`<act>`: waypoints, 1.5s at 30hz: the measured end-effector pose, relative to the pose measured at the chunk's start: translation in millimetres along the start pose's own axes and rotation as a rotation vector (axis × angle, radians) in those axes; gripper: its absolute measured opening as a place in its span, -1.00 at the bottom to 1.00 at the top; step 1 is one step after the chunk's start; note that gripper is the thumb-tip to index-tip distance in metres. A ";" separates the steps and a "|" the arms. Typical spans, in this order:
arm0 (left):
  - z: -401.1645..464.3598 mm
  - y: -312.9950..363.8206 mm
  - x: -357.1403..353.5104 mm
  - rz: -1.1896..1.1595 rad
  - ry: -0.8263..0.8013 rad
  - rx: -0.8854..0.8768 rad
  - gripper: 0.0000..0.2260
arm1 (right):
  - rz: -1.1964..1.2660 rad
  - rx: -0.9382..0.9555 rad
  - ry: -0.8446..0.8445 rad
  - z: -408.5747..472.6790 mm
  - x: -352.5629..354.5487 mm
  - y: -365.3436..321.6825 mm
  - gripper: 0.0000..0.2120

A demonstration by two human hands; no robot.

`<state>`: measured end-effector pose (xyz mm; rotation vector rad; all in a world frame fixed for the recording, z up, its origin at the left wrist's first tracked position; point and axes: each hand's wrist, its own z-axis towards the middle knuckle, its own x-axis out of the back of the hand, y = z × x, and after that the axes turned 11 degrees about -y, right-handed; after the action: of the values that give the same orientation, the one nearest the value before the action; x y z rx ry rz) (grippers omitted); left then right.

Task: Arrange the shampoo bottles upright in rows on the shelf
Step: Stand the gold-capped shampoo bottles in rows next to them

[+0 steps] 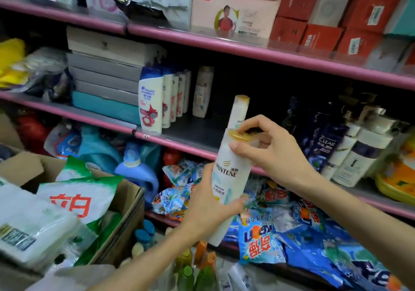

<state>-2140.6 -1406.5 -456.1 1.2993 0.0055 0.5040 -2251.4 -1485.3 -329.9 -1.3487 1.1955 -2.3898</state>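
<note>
A white Pantene shampoo bottle (231, 173) with a gold cap is held tilted in front of the middle shelf (190, 133). My left hand (208, 207) grips its lower body. My right hand (267, 149) pinches its neck just under the cap. Behind it another white gold-capped Pantene bottle (240, 108) stands upright on the shelf. Further left a row of several white and blue Head & Shoulders bottles (157, 99) stands upright, front to back. One cream bottle (203, 90) stands alone behind them.
Dark Clear bottles (323, 142) and white pump bottles (359, 153) crowd the shelf's right side. Stacked grey boxes (105, 77) fill its left. Blue detergent bags (292, 223) lie on the shelf below. An open cardboard box (125, 214) with bags sits at lower left.
</note>
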 end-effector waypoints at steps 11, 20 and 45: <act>9.1 -26.7 56.9 0.114 0.209 0.149 -0.46 | 0.144 0.059 0.017 46.8 -83.7 -11.7 -0.71; 12.9 -28.7 70.7 0.080 0.283 0.191 -0.45 | 0.094 0.096 0.042 69.3 -107.0 -25.9 -0.72; 17.4 -26.8 63.3 0.143 0.272 0.140 -0.44 | 0.142 -0.271 -0.139 82.0 -58.5 -41.6 -0.60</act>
<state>-2069.7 -1404.5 -458.5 1.3642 0.1784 0.8121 -2143.6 -1476.1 -316.3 -1.4219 1.5600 -2.0583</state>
